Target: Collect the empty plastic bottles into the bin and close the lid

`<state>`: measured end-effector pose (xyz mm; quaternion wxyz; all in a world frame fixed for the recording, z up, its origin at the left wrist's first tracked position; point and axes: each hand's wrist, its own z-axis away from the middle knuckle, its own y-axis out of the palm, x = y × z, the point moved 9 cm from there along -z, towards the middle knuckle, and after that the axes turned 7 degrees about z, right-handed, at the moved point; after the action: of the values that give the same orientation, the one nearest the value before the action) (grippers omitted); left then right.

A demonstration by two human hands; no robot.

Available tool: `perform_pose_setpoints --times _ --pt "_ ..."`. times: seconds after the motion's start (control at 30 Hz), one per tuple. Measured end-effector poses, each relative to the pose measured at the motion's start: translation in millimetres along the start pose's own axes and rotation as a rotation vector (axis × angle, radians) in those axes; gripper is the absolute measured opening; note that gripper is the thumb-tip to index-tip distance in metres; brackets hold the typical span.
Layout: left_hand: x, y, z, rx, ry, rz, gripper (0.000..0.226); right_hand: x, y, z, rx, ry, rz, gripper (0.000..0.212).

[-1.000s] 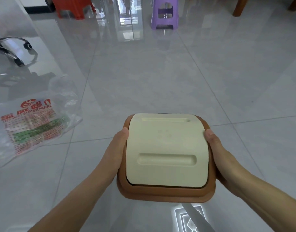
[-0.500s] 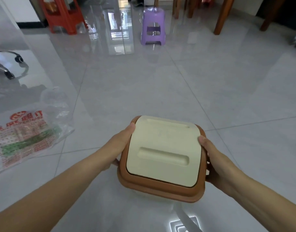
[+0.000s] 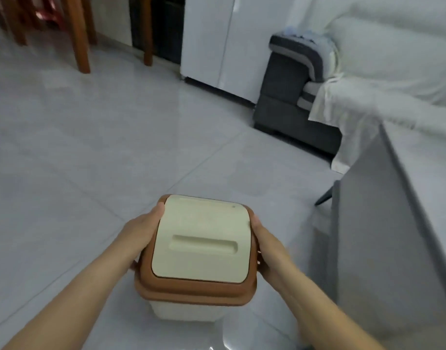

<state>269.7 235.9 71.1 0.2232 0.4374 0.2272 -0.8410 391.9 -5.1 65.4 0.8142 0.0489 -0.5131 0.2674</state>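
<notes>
Bin (image 3: pixel 195 303) sits between both hands, carried or held just above the pale tile floor (image 3: pixel 90 147); can't tell if its base touches down, since only a strip of cream body shows below the brown collar. Left hand (image 3: pixel 138 233) is clamped on the collar's left side, thumb tip up by the far-left corner of the lid (image 3: pixel 201 238). Right hand (image 3: pixel 268 251) is clamped on the collar's right side, thumb by the lid's right edge. Both grips are closed on the bin, fingers wrapped under and out of sight. The lid is cream, lies flat and looks seated in the collar, w/ its recessed handle slot running left-right across the near half. So lid's long axis is crosswise to the forearms, and the bin is dead centre, equally near each hand. No bottles visible anywhere around the bin; contents hidden under the lid. Judging by this, collecting and closing look done, and what's left is setting the bin down. Right of the bin, close by, stands a grey bench (image 3: pixel 393 248); the right elbow has little room that side. Beyond the bin, farther right, a grey sofa (image 3: pixel 287 97) under a white sheet. Frame is slightly blurred.
</notes>
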Motion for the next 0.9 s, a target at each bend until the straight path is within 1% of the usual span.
perform_pose_setpoints --times 0.07,0.1,0.17,0.2,0.23,0.37,0.5,0.63,0.73,0.77,0.83,0.87,0.9 --pt "-19.9 46.7 -14.5 0.062 0.033 -0.015 0.063 -0.3 -35.4 -8.3 -0.093 -0.054 -0.036 0.057" --pt "-27.7 69.0 -20.4 0.098 0.046 -0.019 0.062 1.0 -51.9 -10.9 -0.151 -0.082 -0.040 0.048" --pt "-41.4 106.9 -28.6 0.158 0.061 -0.037 0.059 5.9 -80.5 -15.2 -0.258 -0.154 -0.051 0.024" --pt "-48.3 122.8 -32.5 0.184 0.070 -0.044 0.054 7.4 -93.0 -17.2 -0.305 -0.181 -0.053 0.021" --pt "-55.3 137.2 -35.7 0.207 0.083 -0.051 0.049 7.8 -103.9 -18.0 -0.343 -0.191 -0.055 0.023" --pt "-78.3 188.6 -42.9 0.312 0.152 -0.085 0.036 -8.1 -141.3 -22.0 -0.456 -0.182 -0.127 0.049" --pt "-83.1 216.4 -49.6 0.366 0.164 -0.099 0.037 -20.6 -164.5 -24.7 -0.565 -0.170 -0.210 0.058" --pt "-81.5 219.3 -51.8 0.382 0.144 -0.124 0.038 -24.5 -165.7 -28.1 -0.568 -0.156 -0.231 0.074" --pt "-82.7 217.9 -47.1 0.356 0.143 -0.098 0.041 -28.5 -167.9 -28.5 -0.570 -0.122 -0.244 0.080" --pt "-82.7 216.1 -44.6 0.319 0.174 -0.111 0.046 -25.6 -168.0 -26.6 -0.566 -0.112 -0.228 0.078" --pt "-84.8 210.6 -42.2 0.213 0.267 -0.203 0.064 -22.1 -166.9 -25.9 -0.550 -0.099 -0.193 0.067" --pt "-82.9 207.7 -42.7 0.179 0.324 -0.252 0.070 -23.9 -167.9 -27.8 -0.549 -0.090 -0.188 0.065" --pt "-77.8 204.1 -38.3 0.169 0.368 -0.283 0.073 -21.5 -168.3 -22.0 -0.584 -0.066 -0.143 0.068"
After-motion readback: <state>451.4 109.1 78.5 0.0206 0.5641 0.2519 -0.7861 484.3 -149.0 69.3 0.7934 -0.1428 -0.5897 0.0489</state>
